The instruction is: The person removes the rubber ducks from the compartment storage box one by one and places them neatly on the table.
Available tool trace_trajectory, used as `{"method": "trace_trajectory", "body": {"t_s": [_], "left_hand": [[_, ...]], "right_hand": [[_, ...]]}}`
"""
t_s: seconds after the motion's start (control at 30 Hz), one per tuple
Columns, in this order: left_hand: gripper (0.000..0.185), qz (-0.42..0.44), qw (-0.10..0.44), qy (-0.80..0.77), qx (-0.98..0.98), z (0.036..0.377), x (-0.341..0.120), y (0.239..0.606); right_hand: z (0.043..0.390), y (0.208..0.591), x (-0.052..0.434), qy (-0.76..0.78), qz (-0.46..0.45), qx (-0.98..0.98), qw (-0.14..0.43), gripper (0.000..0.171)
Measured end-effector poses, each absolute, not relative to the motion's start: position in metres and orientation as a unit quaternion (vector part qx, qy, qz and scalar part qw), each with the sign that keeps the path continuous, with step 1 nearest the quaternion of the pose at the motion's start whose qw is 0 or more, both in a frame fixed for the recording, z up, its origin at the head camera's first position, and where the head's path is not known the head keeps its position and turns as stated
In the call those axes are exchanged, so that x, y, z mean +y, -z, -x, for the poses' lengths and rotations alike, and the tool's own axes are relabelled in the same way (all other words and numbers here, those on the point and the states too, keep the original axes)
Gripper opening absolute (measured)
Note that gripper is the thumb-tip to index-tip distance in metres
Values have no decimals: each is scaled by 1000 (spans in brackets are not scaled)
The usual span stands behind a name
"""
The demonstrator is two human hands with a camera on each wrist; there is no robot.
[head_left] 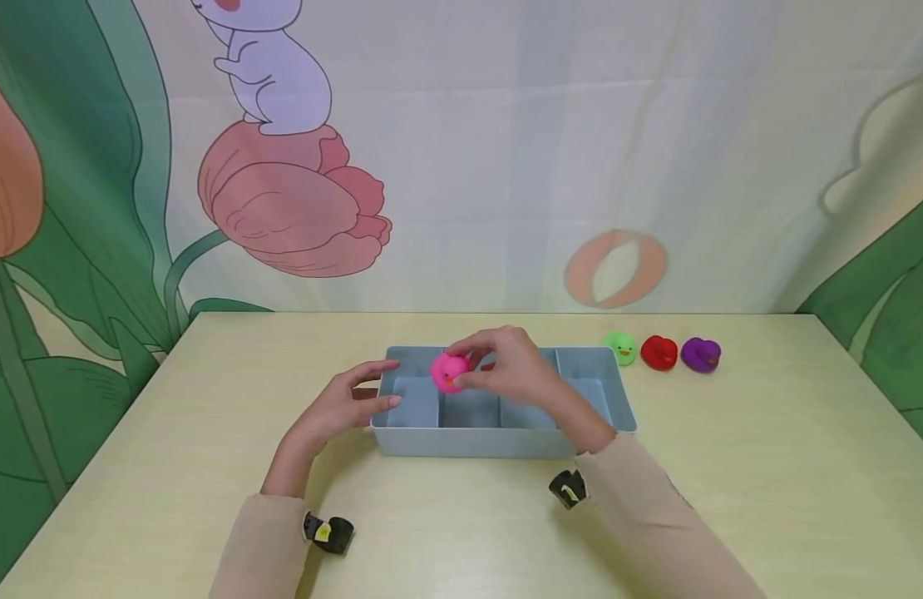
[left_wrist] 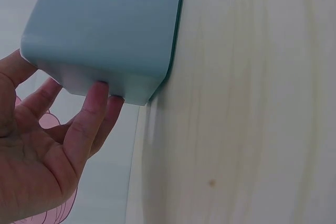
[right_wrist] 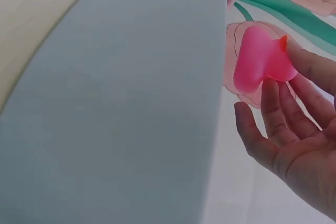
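Your right hand [head_left: 517, 366] pinches a pink rubber duck [head_left: 450, 371] between thumb and fingertips, holding it just above the left part of the blue divided tray [head_left: 499, 439], over the divider between its first and second compartments. In the right wrist view the pink duck [right_wrist: 261, 59] sits at your fingertips [right_wrist: 273, 98], orange beak up, with the tray's blue wall [right_wrist: 121, 108] filling the frame beside it.

Your left hand [head_left: 349, 403] is relaxed, its fingers nearly straight, resting against the tray's left end; the left wrist view shows the fingertips [left_wrist: 100, 95] touching the lower corner of the tray [left_wrist: 110, 24], not curled round it.

The tray lies in the middle of the pale wooden tabletop [head_left: 731, 466], long side toward you. Its compartments look empty as far as the hands leave them in view; your right hand covers part of the middle ones.

To the right of the tray, near its far corner, three more rubber ducks stand in a row on the tabletop: a green duck [head_left: 620, 347] closest to the tray, then a red duck [head_left: 659, 352], then a purple duck [head_left: 701, 354]. Nothing lies between them and the tray. Behind the tray hangs a printed backdrop [head_left: 297, 200] with a tulip and a cartoon animal.
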State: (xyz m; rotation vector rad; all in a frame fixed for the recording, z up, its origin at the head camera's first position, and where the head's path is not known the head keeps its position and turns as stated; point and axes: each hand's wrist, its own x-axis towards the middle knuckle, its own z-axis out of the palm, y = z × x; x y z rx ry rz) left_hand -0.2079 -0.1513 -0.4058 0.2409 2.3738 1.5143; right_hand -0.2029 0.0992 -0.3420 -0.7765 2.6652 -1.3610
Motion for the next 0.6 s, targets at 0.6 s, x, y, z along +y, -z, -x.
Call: {"method": "trace_trajectory", "body": {"t_s": [0.6], "left_hand": [[59,-102,154,-528,829,205,-152,406]], "right_hand": [[194,341,161,476,232,849,1,33]]}}
